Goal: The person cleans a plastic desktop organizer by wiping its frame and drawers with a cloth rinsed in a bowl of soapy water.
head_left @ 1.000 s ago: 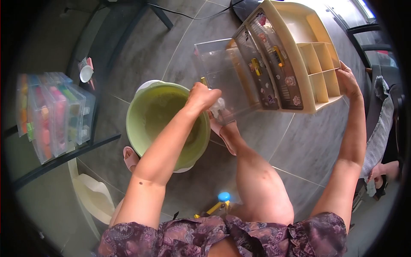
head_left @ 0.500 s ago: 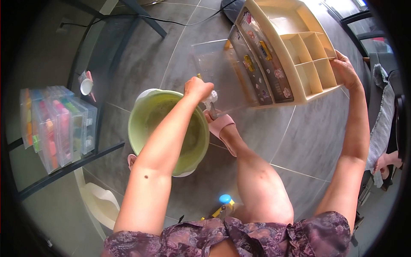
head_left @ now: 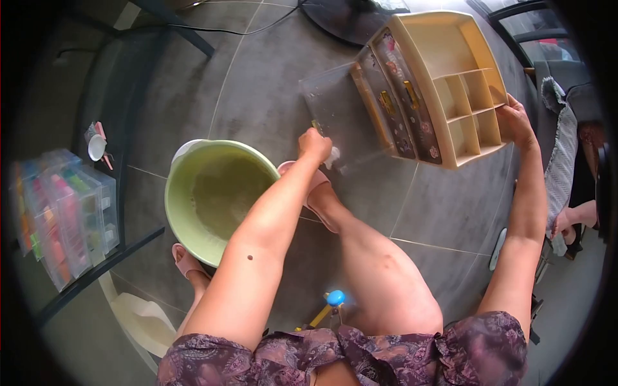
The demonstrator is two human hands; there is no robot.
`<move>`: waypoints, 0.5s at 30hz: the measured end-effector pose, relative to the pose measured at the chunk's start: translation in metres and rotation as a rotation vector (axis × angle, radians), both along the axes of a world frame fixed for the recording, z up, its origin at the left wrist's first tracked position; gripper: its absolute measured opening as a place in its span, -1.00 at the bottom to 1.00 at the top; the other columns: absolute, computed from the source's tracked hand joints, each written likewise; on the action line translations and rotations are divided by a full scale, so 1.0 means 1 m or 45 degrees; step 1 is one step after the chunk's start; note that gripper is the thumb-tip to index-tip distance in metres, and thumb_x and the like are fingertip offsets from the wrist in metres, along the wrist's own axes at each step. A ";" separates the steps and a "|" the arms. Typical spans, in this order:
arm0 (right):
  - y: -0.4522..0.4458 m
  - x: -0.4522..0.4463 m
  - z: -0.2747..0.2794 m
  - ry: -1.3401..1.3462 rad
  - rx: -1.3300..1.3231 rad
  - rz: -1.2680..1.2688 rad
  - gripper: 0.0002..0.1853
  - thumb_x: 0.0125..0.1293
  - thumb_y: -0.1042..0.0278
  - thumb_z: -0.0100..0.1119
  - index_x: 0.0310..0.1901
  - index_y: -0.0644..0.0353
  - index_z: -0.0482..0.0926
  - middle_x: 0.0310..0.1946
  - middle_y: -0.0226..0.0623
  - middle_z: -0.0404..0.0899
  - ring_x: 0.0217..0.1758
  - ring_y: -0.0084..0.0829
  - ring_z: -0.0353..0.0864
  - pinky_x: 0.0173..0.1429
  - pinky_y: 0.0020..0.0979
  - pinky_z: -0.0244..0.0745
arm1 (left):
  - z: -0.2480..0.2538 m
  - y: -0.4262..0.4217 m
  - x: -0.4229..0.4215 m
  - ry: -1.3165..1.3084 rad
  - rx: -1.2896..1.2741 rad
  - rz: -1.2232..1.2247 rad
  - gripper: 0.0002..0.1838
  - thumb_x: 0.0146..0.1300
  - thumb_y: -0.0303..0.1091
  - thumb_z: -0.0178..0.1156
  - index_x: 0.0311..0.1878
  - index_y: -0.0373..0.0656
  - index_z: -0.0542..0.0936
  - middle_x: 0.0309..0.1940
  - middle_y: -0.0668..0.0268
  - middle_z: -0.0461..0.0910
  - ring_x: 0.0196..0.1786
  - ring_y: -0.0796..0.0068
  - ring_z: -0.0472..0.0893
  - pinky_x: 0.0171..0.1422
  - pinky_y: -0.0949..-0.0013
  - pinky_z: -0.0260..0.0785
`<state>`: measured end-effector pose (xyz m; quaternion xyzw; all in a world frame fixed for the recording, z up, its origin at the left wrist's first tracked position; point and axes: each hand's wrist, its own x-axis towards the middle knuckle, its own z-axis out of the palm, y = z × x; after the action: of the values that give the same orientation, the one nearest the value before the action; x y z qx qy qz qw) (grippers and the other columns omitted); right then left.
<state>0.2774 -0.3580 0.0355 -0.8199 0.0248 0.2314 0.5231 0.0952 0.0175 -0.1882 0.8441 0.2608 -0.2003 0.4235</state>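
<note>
Over the grey tiled floor (head_left: 450, 199), the right hand (head_left: 517, 125) clasps the rim of a tilted cream drawer unit (head_left: 441, 45). One clear drawer (head_left: 341, 116) is out, two decorated drawers (head_left: 421, 125) shut. The left hand (head_left: 315, 147) curls around an apparent white cloth (head_left: 332, 157), beside a green basin (head_left: 177, 193).

The cream organizer (head_left: 443, 56) looks like smooth plastic with a soft sheen. Left of it, the pulled-out drawer (head_left: 344, 112) is clear, glossy plastic (faintly cloudy). Below and left of the organizer, the green basin (head_left: 180, 199) is smooth plastic; right of it, the woven cloth (head_left: 561, 167) looks matt and textured.
</note>
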 end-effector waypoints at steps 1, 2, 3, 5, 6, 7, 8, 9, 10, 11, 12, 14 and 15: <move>0.003 -0.002 0.002 -0.002 -0.033 0.013 -0.65 0.07 0.43 0.11 -0.05 0.20 0.49 -0.23 -0.41 0.56 -0.22 -0.60 0.53 -0.08 -0.54 0.41 | -0.003 0.002 0.003 -0.010 0.033 0.002 -0.65 -0.06 -0.29 0.08 -0.24 -0.37 0.52 -0.24 -0.12 0.54 -0.09 0.00 0.53 0.05 0.20 0.36; 0.006 -0.004 0.004 -0.001 -0.068 0.024 -0.65 0.07 0.42 0.11 -0.05 0.20 0.49 -0.23 -0.41 0.56 -0.22 -0.60 0.52 -0.09 -0.55 0.41 | -0.001 0.006 0.008 -0.018 0.063 0.002 -0.66 -0.06 -0.30 0.08 -0.25 -0.36 0.52 -0.24 -0.12 0.54 -0.10 0.00 0.53 0.04 0.20 0.36; 0.012 -0.002 0.004 0.002 -0.106 0.039 -0.65 0.08 0.40 0.12 -0.04 0.20 0.49 -0.22 -0.41 0.56 -0.22 -0.61 0.52 -0.09 -0.55 0.41 | -0.002 0.012 0.013 -0.024 0.091 0.005 -0.67 -0.06 -0.30 0.08 -0.26 -0.36 0.53 -0.25 -0.12 0.54 -0.11 0.00 0.53 0.03 0.19 0.36; 0.010 -0.006 0.003 -0.013 -0.118 0.011 -0.66 0.11 0.36 0.12 -0.04 0.18 0.49 -0.24 -0.43 0.56 -0.24 -0.63 0.51 -0.11 -0.55 0.41 | -0.003 0.011 0.016 -0.093 0.101 0.083 -0.69 -0.09 -0.32 0.09 -0.30 -0.36 0.53 -0.25 -0.13 0.54 -0.13 -0.01 0.54 0.01 0.18 0.37; 0.008 -0.006 0.003 -0.025 -0.125 0.000 -0.67 0.11 0.35 0.12 -0.04 0.17 0.49 -0.25 -0.43 0.57 -0.24 -0.64 0.51 -0.11 -0.55 0.41 | 0.003 0.007 0.016 -0.091 0.130 0.111 -0.68 -0.12 -0.32 0.10 -0.30 -0.36 0.54 -0.25 -0.12 0.54 -0.13 -0.02 0.54 0.01 0.19 0.37; 0.009 -0.006 0.002 -0.036 -0.131 -0.007 -0.67 0.12 0.35 0.12 -0.04 0.17 0.50 -0.25 -0.43 0.57 -0.24 -0.64 0.51 -0.12 -0.55 0.41 | -0.003 0.008 0.016 -0.115 0.143 0.062 -0.66 -0.13 -0.29 0.11 -0.31 -0.36 0.54 -0.28 -0.11 0.55 -0.16 0.00 0.55 -0.03 0.18 0.38; 0.009 -0.006 0.003 -0.043 -0.140 0.006 -0.67 0.12 0.35 0.12 -0.04 0.16 0.50 -0.26 -0.43 0.57 -0.25 -0.65 0.51 -0.12 -0.56 0.41 | -0.008 0.012 0.017 -0.138 0.156 0.015 -0.64 -0.14 -0.25 0.12 -0.31 -0.36 0.55 -0.31 -0.09 0.56 -0.19 0.01 0.56 -0.06 0.18 0.38; 0.009 -0.006 0.003 -0.051 -0.150 0.020 -0.67 0.12 0.35 0.12 -0.04 0.16 0.50 -0.26 -0.43 0.57 -0.25 -0.65 0.51 -0.12 -0.56 0.41 | -0.013 0.017 0.018 -0.162 0.169 -0.033 -0.62 -0.14 -0.22 0.13 -0.31 -0.35 0.55 -0.34 -0.08 0.57 -0.21 0.03 0.57 -0.10 0.17 0.39; 0.011 -0.005 0.001 -0.058 -0.158 0.035 -0.67 0.12 0.35 0.12 -0.04 0.16 0.50 -0.27 -0.44 0.57 -0.26 -0.65 0.51 -0.13 -0.56 0.41 | -0.019 0.027 0.020 -0.151 0.084 -0.038 -0.63 -0.15 -0.23 0.13 -0.32 -0.35 0.55 -0.35 -0.07 0.57 -0.23 0.05 0.58 -0.12 0.19 0.40; 0.011 -0.006 0.001 -0.061 -0.169 0.033 -0.67 0.12 0.36 0.12 -0.04 0.16 0.50 -0.26 -0.44 0.57 -0.26 -0.65 0.51 -0.13 -0.56 0.41 | -0.013 0.031 0.021 -0.129 -0.131 0.046 -0.62 -0.16 -0.23 0.13 -0.32 -0.36 0.53 -0.36 -0.07 0.57 -0.25 0.04 0.58 -0.14 0.21 0.41; 0.012 -0.006 0.001 -0.064 -0.181 0.032 -0.67 0.12 0.36 0.12 -0.04 0.16 0.50 -0.26 -0.44 0.57 -0.26 -0.65 0.52 -0.12 -0.56 0.41 | -0.015 0.026 0.019 -0.144 -0.072 0.085 -0.62 -0.16 -0.24 0.13 -0.30 -0.36 0.52 -0.35 -0.07 0.57 -0.23 0.05 0.58 -0.12 0.22 0.40; 0.016 -0.008 0.003 -0.085 -0.203 0.027 -0.67 0.11 0.37 0.11 -0.04 0.16 0.50 -0.26 -0.44 0.57 -0.26 -0.65 0.52 -0.12 -0.57 0.41 | -0.018 -0.001 0.007 -0.150 0.055 0.162 -0.60 -0.15 -0.24 0.12 -0.25 -0.34 0.49 -0.31 -0.06 0.56 -0.17 0.04 0.56 -0.03 0.20 0.36; 0.019 -0.011 0.004 -0.102 -0.211 0.025 -0.67 0.11 0.38 0.11 -0.04 0.16 0.50 -0.26 -0.44 0.57 -0.26 -0.65 0.52 -0.12 -0.57 0.41 | -0.015 -0.012 -0.003 -0.140 0.124 0.201 -0.59 -0.14 -0.24 0.10 -0.23 -0.33 0.47 -0.28 -0.05 0.55 -0.12 0.03 0.54 0.04 0.16 0.33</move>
<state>0.2664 -0.3389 0.0396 -0.8691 0.0149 0.2007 0.4518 0.0921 0.0057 -0.2032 0.8501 0.3123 -0.1066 0.4103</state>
